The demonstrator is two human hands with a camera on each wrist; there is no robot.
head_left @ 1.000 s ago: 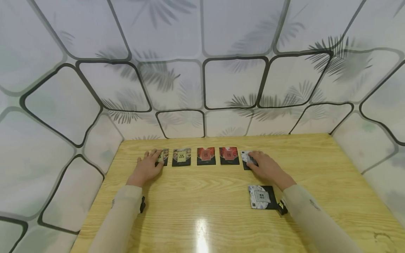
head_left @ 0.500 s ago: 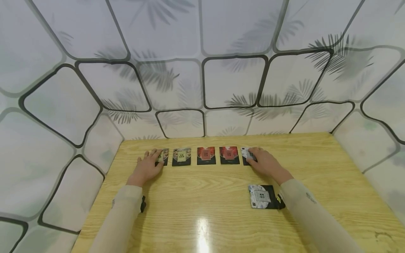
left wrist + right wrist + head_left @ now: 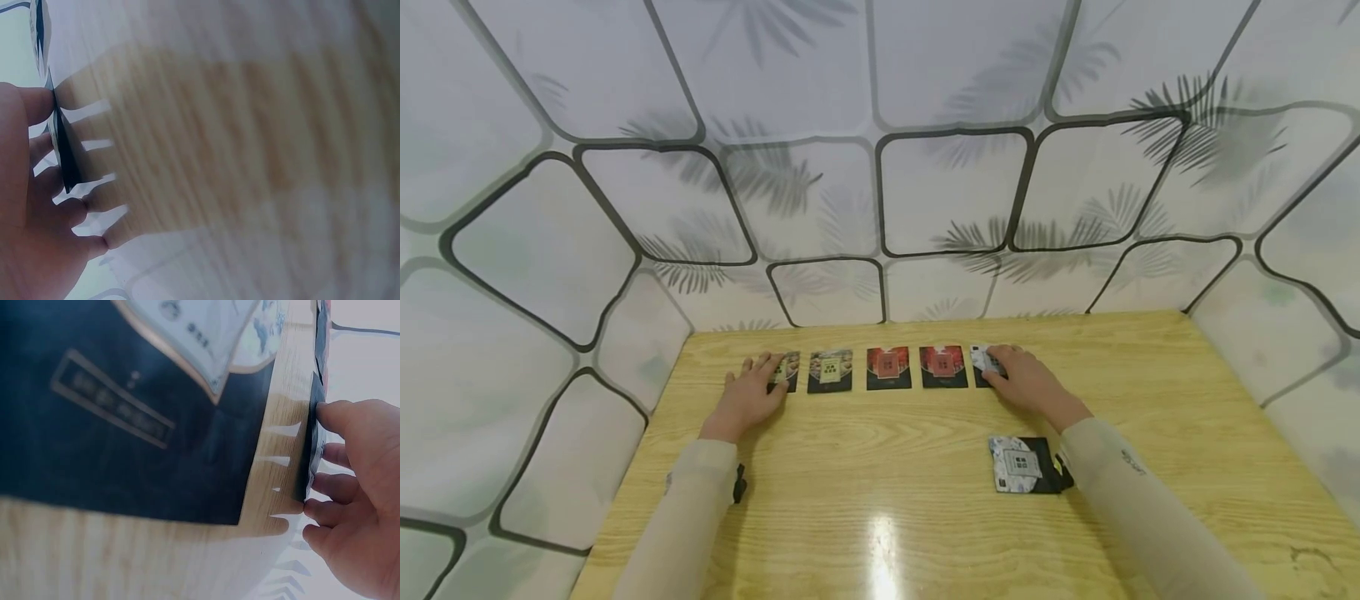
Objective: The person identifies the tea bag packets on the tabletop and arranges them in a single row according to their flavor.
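Note:
Five flat packets lie in a row near the table's far edge. My left hand (image 3: 747, 400) rests on the leftmost yellow-and-black packet (image 3: 788, 372), covering its left part; its thumb and fingertips touch it in the left wrist view (image 3: 70, 159). Beside it lies a matching yellow packet (image 3: 830, 372), then a red-and-black packet (image 3: 888, 368) and another red packet (image 3: 943, 367). At the row's right end, my right hand (image 3: 1028, 383) touches a white-and-black packet (image 3: 981, 360) with thumb and fingertips, hiding much of it. Neither hand lifts anything.
Another white-and-black packet (image 3: 1018, 464) lies sideways nearer me, partly under the right wrist's dark strap; it looms large in the right wrist view (image 3: 156, 469). The wooden table (image 3: 850, 483) meets patterned walls (image 3: 955, 196) at the back and sides.
My right hand has nudged the white-and-black packet slightly away from me and straightened it in line with the row. My left hand has stayed on its packet.

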